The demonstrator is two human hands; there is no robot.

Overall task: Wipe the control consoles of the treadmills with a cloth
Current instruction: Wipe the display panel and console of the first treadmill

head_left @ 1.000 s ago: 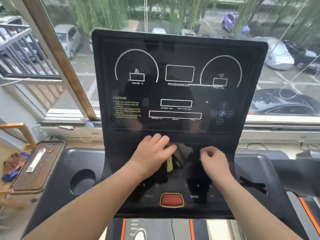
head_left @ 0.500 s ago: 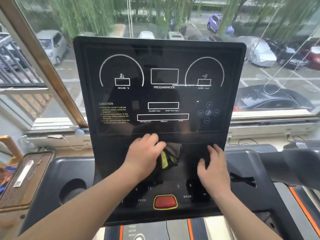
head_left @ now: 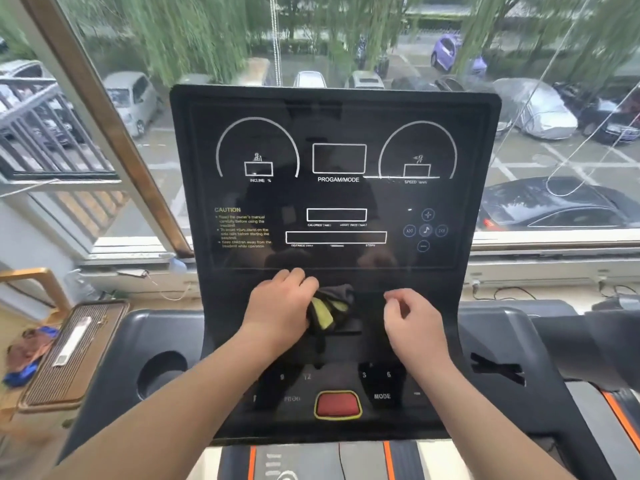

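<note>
A black treadmill control console [head_left: 336, 199] fills the middle of the head view, its screen dark with white dials and labels. My left hand [head_left: 280, 311] presses a bunched dark cloth with yellow patches [head_left: 330, 308] against the console just below the screen. My right hand [head_left: 412, 318] hovers to the right of the cloth, fingers curled loosely with nothing in them, just over the panel. A red stop button [head_left: 337, 404] with number and MODE keys lies below both hands.
A round cup holder [head_left: 161, 374] sits in the tray left of the console. A brown ribbed box [head_left: 74, 355] stands further left. A large window behind shows parked cars. A grey handrail [head_left: 602, 341] runs on the right; the belt deck [head_left: 339, 460] lies below.
The right hand's fingers lifted off the panel and curled in. The left hand stays on the cloth in the same spot. The camera shifted, moving the console to the right and lower in the frame.
</note>
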